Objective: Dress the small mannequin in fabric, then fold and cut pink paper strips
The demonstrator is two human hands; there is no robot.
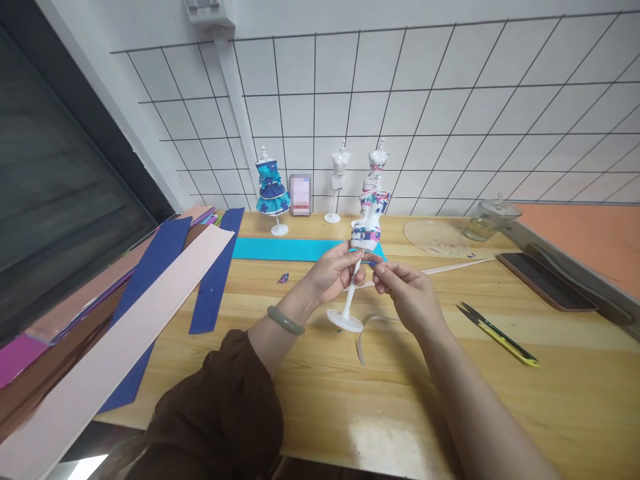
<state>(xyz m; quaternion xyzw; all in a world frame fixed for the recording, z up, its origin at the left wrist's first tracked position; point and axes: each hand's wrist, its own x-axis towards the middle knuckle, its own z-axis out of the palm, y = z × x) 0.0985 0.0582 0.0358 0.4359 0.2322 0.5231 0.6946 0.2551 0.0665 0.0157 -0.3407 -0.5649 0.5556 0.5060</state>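
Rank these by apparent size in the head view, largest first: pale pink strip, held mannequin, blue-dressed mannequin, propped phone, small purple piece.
1. Pale pink strip
2. Held mannequin and blue-dressed mannequin: unranked; the held one looks taller but is nearer the camera
3. Propped phone
4. Small purple piece

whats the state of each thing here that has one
Held mannequin: tilted, in the left hand
Blue-dressed mannequin: upright
Plain white mannequin: upright
Patterned mannequin behind: upright, partly hidden
Propped phone: screen lit
Dark phone-like device: lying flat
Snips: lying, blades apart
Glass jar: lid on
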